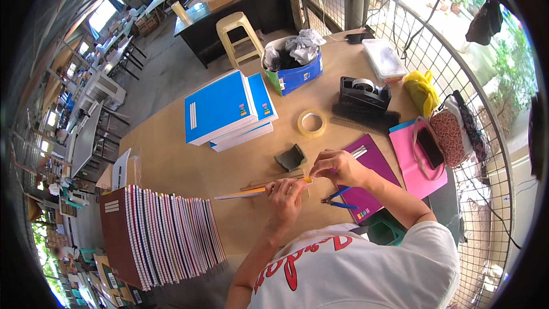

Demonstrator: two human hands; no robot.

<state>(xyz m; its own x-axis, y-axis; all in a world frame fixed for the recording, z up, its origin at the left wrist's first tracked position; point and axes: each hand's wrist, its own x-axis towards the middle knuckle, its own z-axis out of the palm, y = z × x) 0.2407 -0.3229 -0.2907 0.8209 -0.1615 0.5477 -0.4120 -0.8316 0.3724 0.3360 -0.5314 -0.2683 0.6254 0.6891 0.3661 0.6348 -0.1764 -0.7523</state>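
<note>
My left hand (284, 199) is closed over a long thin strip (237, 194), pale with an orange edge, low over the table. A small yellow-orange piece (308, 180) sticks out between my hands. My right hand (341, 167) is just beyond it, thumb and fingertips pinched together; what they hold is too small to make out. A thin brown stick (269, 182) shows behind the left hand. Close by are a dark grey-green angular piece (290, 158), blue-handled cutting pliers (341, 198) and a purple notebook (374, 166) with white strips on it.
Blue spiral notebooks (220, 109) are stacked behind a tape roll (311, 123). A long row of notebooks (171, 234) stands at the left. Farther right are a tape dispenser (366, 94), black coils (366, 115), a pink folder (414, 160) with a phone, and a bag-filled box (294, 77).
</note>
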